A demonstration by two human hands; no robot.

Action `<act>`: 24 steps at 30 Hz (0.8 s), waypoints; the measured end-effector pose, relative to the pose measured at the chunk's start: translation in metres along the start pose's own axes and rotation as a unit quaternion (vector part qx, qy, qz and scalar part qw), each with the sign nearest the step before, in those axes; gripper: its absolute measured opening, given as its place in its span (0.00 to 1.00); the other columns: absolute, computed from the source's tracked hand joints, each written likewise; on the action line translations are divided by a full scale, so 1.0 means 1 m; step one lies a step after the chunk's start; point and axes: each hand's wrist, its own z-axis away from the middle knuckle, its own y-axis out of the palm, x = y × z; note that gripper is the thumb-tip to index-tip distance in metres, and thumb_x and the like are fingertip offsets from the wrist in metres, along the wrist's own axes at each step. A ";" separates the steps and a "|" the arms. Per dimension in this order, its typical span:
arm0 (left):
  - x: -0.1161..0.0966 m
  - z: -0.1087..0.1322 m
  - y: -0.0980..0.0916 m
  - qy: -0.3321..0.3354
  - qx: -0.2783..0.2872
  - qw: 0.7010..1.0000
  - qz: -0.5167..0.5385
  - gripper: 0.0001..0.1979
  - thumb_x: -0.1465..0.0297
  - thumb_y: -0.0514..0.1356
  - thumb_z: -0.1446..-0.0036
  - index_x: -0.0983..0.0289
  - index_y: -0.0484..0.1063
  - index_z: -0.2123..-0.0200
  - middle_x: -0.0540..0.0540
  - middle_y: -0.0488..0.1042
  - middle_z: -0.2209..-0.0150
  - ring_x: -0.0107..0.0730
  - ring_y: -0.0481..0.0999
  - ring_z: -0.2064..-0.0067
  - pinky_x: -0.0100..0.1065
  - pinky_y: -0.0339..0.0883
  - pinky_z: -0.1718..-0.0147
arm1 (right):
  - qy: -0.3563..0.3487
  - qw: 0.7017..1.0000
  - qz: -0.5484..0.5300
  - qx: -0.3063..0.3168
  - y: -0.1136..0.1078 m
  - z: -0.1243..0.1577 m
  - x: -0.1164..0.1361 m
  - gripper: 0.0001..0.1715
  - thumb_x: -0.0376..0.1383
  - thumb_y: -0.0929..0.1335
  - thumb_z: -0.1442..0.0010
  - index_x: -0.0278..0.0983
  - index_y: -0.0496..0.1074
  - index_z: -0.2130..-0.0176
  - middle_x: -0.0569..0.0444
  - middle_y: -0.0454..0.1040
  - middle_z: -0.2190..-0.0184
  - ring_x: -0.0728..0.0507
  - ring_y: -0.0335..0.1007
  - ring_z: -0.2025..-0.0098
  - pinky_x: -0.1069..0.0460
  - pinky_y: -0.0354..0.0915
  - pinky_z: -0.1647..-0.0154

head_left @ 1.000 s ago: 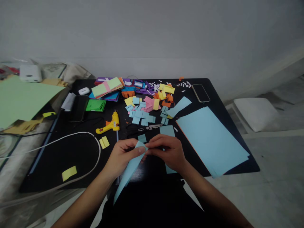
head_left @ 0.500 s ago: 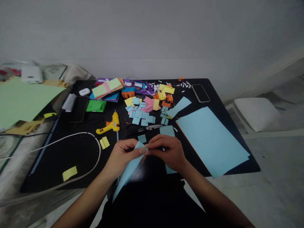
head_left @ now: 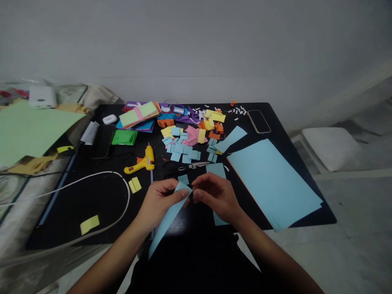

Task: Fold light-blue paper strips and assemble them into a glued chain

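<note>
My left hand [head_left: 161,202] pinches a light-blue paper strip [head_left: 168,224] between thumb and fingers near its upper end. The strip slants down toward my lap. Close by its top right corner is my right hand [head_left: 217,197], fingers curled, with a gap between thumb and index finger. Beyond my hands lie a small blue paper piece [head_left: 183,179] and black-handled scissors [head_left: 196,165]. Another blue strip [head_left: 217,168] runs partly under my right hand.
A yellow glue gun [head_left: 142,160] and a white cable [head_left: 127,192] lie to the left. Small folded papers [head_left: 183,152] are heaped mid-table. Large blue sheets [head_left: 272,179] and a phone [head_left: 259,121] lie on the right. Stacked coloured paper [head_left: 139,114] is at the back.
My right thumb and index finger have parted at the strip's corner, where they were pinched together before. My left hand still holds the strip, whose lower end has shifted slightly.
</note>
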 end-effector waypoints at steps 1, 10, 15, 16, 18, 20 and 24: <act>0.000 0.000 0.000 0.001 -0.001 1.000 -0.010 0.13 0.63 0.73 0.43 0.65 0.81 0.75 0.52 0.78 0.77 0.25 0.70 0.77 0.26 0.60 0.75 | 0.008 1.000 0.009 0.004 0.001 0.000 0.001 0.12 0.43 0.76 0.36 0.38 0.78 0.60 0.55 0.81 0.70 0.47 0.79 0.71 0.53 0.75 0.67; -0.003 0.000 0.002 0.024 -0.012 0.996 -0.086 0.25 0.52 0.65 0.37 0.65 0.80 0.76 0.51 0.73 0.79 0.25 0.64 0.78 0.28 0.58 0.78 | 0.059 0.996 0.072 0.000 0.005 -0.002 0.001 0.10 0.41 0.72 0.35 0.38 0.73 0.65 0.59 0.74 0.77 0.50 0.71 0.76 0.54 0.67 0.73; -0.001 -0.001 0.003 0.039 -0.042 0.993 -0.105 0.23 0.52 0.66 0.39 0.65 0.80 0.75 0.51 0.74 0.78 0.27 0.67 0.75 0.27 0.60 0.76 | 0.084 0.996 0.040 -0.015 0.005 -0.004 -0.003 0.11 0.42 0.73 0.37 0.38 0.72 0.66 0.60 0.73 0.79 0.50 0.70 0.78 0.54 0.67 0.74; 0.000 -0.002 0.002 0.038 -0.048 0.993 -0.102 0.22 0.52 0.67 0.39 0.65 0.80 0.74 0.51 0.74 0.77 0.27 0.67 0.75 0.27 0.61 0.75 | 0.085 0.996 0.038 -0.016 0.005 -0.004 -0.004 0.12 0.42 0.73 0.37 0.38 0.72 0.66 0.60 0.73 0.79 0.50 0.70 0.78 0.54 0.67 0.74; 0.002 -0.003 0.001 0.038 -0.059 0.993 -0.098 0.20 0.53 0.69 0.41 0.65 0.81 0.72 0.51 0.75 0.76 0.27 0.68 0.74 0.28 0.61 0.74 | 0.083 0.996 0.039 -0.015 0.005 -0.004 -0.005 0.12 0.43 0.73 0.37 0.38 0.72 0.66 0.60 0.73 0.79 0.50 0.70 0.78 0.54 0.67 0.74; 0.003 -0.004 0.001 0.037 -0.063 0.993 -0.096 0.19 0.53 0.69 0.42 0.65 0.81 0.72 0.51 0.74 0.76 0.27 0.67 0.74 0.28 0.61 0.75 | 0.083 0.996 0.039 -0.016 0.004 -0.004 -0.006 0.13 0.43 0.74 0.37 0.38 0.72 0.67 0.60 0.73 0.79 0.50 0.70 0.78 0.54 0.67 0.74; 0.005 -0.005 0.001 0.032 -0.041 0.995 -0.081 0.21 0.52 0.69 0.42 0.65 0.81 0.72 0.51 0.74 0.76 0.28 0.68 0.74 0.28 0.63 0.73 | 0.081 0.995 0.042 -0.033 0.002 -0.002 -0.007 0.14 0.44 0.74 0.37 0.38 0.72 0.66 0.60 0.74 0.80 0.49 0.71 0.78 0.53 0.67 0.73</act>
